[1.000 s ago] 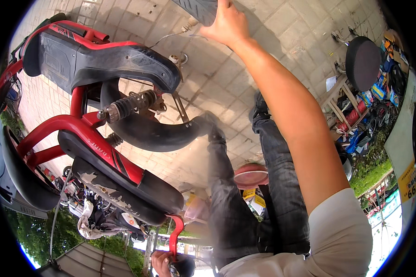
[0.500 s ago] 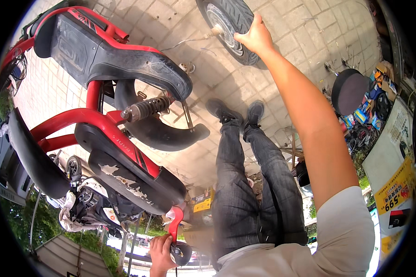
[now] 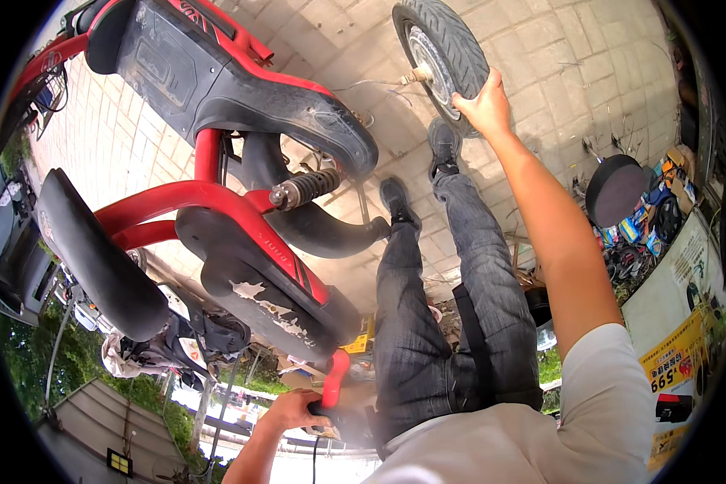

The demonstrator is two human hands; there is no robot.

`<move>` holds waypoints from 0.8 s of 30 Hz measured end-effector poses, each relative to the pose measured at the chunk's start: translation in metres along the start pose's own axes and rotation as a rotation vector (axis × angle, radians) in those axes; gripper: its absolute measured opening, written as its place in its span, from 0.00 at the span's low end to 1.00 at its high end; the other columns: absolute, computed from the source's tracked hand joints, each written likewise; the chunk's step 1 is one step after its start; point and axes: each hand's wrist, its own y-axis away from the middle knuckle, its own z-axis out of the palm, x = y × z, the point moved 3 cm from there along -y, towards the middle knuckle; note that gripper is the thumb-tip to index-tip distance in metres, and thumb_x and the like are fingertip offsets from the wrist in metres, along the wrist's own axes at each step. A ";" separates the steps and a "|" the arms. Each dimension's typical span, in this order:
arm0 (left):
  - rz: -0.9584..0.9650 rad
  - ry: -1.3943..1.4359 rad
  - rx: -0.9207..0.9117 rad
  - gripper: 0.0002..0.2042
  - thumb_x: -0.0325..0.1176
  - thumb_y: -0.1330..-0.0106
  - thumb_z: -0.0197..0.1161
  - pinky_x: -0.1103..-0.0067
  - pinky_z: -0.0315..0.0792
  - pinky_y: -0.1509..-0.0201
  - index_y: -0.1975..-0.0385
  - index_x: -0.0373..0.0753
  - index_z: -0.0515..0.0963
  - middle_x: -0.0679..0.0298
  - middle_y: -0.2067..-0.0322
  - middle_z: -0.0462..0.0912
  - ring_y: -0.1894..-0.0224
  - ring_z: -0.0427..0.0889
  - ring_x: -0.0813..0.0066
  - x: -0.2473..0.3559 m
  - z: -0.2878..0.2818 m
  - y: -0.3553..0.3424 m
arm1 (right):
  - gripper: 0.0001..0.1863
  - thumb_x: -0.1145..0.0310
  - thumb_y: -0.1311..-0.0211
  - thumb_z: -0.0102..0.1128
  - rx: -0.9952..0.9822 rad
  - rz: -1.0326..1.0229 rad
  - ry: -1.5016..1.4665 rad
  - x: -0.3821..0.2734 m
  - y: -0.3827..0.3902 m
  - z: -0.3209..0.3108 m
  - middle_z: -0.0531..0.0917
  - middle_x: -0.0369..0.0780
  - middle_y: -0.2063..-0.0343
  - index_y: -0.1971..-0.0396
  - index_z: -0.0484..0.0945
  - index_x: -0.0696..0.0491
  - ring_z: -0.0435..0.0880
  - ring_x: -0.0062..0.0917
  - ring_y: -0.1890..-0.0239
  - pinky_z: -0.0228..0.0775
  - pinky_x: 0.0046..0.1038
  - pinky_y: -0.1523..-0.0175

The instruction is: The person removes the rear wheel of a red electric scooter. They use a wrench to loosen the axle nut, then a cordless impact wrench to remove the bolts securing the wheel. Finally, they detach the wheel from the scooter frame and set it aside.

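My right hand grips a small black-tyred wheel, thumb at the inner rim and fingers over the tread. The wheel stands upright on the paving; an axle stub with a thin cable juts from its hub. At the lower left, my left hand is closed on the dark end piece of a red curved bar beside the seat. To the left is the red and black electric scooter, its torn dark seat and shock absorber showing. What lies under my left fingers is partly hidden.
A round dark stool stands at the right, beside a pile of packets and parts. A yellow sign is at the far right. Another parked vehicle is behind the scooter. My feet are on paving bricks.
The wheel and my right hand have shifted right and slightly down in view. The scooter and my left hand appear farther right. My right foot has stepped forward, close to the wheel.
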 end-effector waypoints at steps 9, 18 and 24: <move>-0.006 0.039 0.055 0.33 0.72 0.42 0.47 0.63 0.74 0.57 0.56 0.49 0.80 0.59 0.66 0.83 0.58 0.81 0.54 0.001 0.010 0.001 | 0.50 0.54 0.59 0.73 0.038 -0.072 0.030 0.007 -0.010 -0.006 0.76 0.59 0.50 0.41 0.55 0.66 0.78 0.47 0.48 0.71 0.38 0.45; -0.031 -0.084 0.186 0.29 0.69 0.48 0.59 0.73 0.76 0.66 0.69 0.45 0.82 0.66 0.76 0.84 0.69 0.84 0.66 -0.013 0.010 0.012 | 0.51 0.53 0.59 0.72 0.108 -0.121 -0.031 0.022 -0.013 -0.004 0.79 0.58 0.56 0.41 0.55 0.68 0.80 0.45 0.51 0.72 0.35 0.47; -0.091 -0.162 0.147 0.34 0.76 0.50 0.51 0.69 0.75 0.66 0.68 0.48 0.81 0.67 0.77 0.84 0.69 0.84 0.65 -0.024 0.006 0.020 | 0.51 0.49 0.60 0.71 0.175 -0.097 0.101 0.024 -0.017 0.002 0.79 0.57 0.53 0.42 0.58 0.68 0.80 0.45 0.51 0.72 0.36 0.46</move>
